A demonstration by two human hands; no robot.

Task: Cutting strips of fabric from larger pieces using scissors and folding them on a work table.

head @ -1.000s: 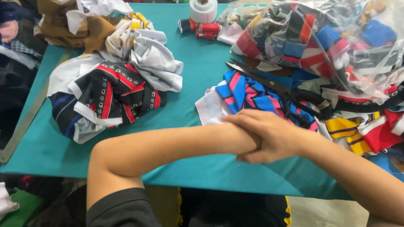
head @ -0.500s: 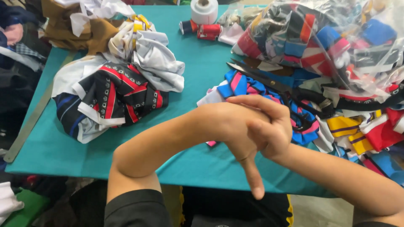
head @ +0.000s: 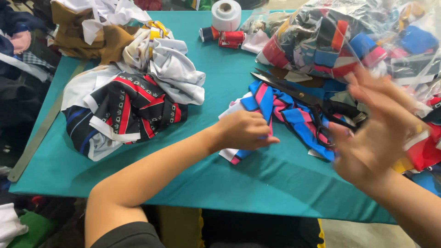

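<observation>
Two hands out: my left hand (head: 245, 131) closed on the striped blue-pink fabric piece (head: 280, 110) mid-bench (head: 220, 179), right hand (head: 374, 133) raised, spread, empty (blurred), so sorting's mid-step, and next probably needs a grip near the black scissors (head: 317, 103).

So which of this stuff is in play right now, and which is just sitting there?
In play: left hand on the blue-pink striped cloth; right hand raised, open, blurred; scissors beside them.

Lying about: black-red pile, white cloth, tape roll, thread spools, bagged scraps.
</observation>
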